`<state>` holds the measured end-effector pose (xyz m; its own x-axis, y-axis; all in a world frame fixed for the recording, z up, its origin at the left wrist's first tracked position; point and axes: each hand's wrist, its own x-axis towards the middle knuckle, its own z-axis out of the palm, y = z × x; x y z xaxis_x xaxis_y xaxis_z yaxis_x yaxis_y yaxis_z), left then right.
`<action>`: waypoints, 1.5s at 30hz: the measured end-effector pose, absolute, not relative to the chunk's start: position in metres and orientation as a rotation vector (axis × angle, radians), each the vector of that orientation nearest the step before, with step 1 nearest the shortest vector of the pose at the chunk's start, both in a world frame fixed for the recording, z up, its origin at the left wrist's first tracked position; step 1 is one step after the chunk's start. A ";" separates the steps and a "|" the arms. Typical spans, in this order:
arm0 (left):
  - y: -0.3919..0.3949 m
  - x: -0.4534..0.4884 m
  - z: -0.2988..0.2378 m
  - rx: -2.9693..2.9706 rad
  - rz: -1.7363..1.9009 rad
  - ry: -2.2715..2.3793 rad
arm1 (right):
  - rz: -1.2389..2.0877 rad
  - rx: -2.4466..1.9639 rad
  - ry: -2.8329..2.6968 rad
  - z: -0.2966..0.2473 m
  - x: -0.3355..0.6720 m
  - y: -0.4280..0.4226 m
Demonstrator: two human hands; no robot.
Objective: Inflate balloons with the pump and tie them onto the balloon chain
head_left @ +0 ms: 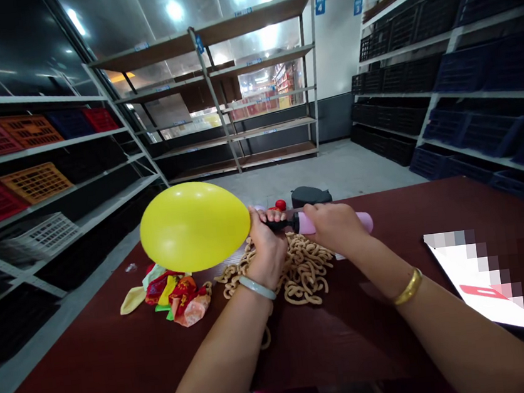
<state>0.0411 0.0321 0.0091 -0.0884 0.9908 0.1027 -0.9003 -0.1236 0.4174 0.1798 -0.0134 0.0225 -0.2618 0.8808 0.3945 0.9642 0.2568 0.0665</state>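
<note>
1. Your left hand [268,246], at the centre of the frame, has its fingers [274,215] curled around the neck of the yellow balloon [194,226], where it meets the pump's black front end.
2. The inflated balloon bulges out left of centre, above the worktop [376,328].
3. Your right hand [334,225], right of centre, has its fingers wrapped around the lilac balloon pump [366,221], whose rear end sticks out to the right.
4. Below your hands, mid-frame, a heap of tan curved pieces [308,270] lies on the worktop.
5. At the lower left of centre you have a pile of limp, mixed-colour balloons [178,294].
6. A device with a lit screen [481,291] lies at the lower right, partly blurred out.
</note>
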 end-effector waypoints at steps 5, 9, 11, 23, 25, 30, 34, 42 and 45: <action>0.035 0.036 0.008 0.404 1.609 0.320 | -0.372 -1.587 -2.344 0.024 0.183 -0.014; 0.039 0.033 0.006 0.416 1.600 0.394 | -0.336 -1.489 -2.403 0.022 0.180 -0.015; 0.042 0.031 0.006 0.414 1.624 0.439 | -0.327 -1.503 -2.400 0.019 0.179 -0.015; 0.067 -0.006 0.006 0.538 1.439 0.465 | -0.118 -2.045 -2.133 0.006 0.235 0.020; 0.063 -0.002 0.006 0.615 1.321 0.410 | 0.007 -2.201 -2.116 -0.001 0.249 0.026; 0.053 0.005 0.009 0.764 1.114 0.362 | 0.199 -2.339 -2.121 -0.011 0.269 0.030; 0.047 0.014 0.005 0.927 1.005 0.568 | 0.016 -2.033 -2.062 0.002 0.251 0.026; 0.023 0.052 -0.012 1.448 0.935 0.777 | 1.025 -1.023 -1.695 0.015 0.178 0.003; 0.022 0.055 -0.013 1.637 0.793 0.799 | 1.352 -0.920 -1.485 0.010 0.173 -0.004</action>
<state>0.0547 0.0215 -0.0125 0.5497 0.8301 0.0939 0.1002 -0.1771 0.9791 0.1733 -0.0035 0.0095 -0.3191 0.9383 0.1334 -0.0446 0.1258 -0.9911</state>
